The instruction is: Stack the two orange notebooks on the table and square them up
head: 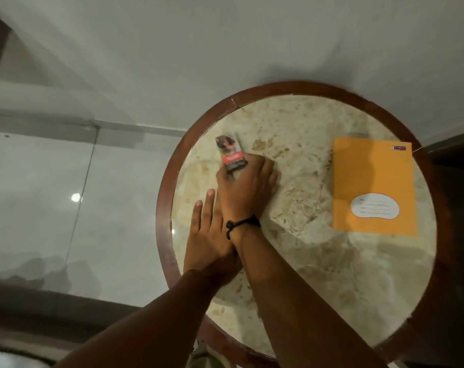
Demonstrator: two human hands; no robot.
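Round table (169,155) with dark wood rim and mottled beige stone top, seen from above; glossy grey floor tiles to its left. Two hands, one small box, one orange notebook visible; a second notebook could not be made out.

Left hand (209,240) lay flat near the table's left edge, palm down, fingers straight and spread loosely, gripping nothing. Its inner side was tucked under the right wrist, the forearms crossing.

Small box (230,152) sat just above the hands on the left part of the top, tilted. Photo print on the upper face, red band lower down, dark strip below that; its text was too blurred to read.

Right hand (245,184) was curled over the near end of the box, fingers closed on it. Black cord bracelet (241,224) round that wrist.

Orange notebook (374,181) lay flat on the right side of the table, well apart from the hands, far right corner near the rim. Plain orange cover, closed. White rounded name label with ruled lines near the lower right; small dark logo tag at the top right corner, writing illegible.
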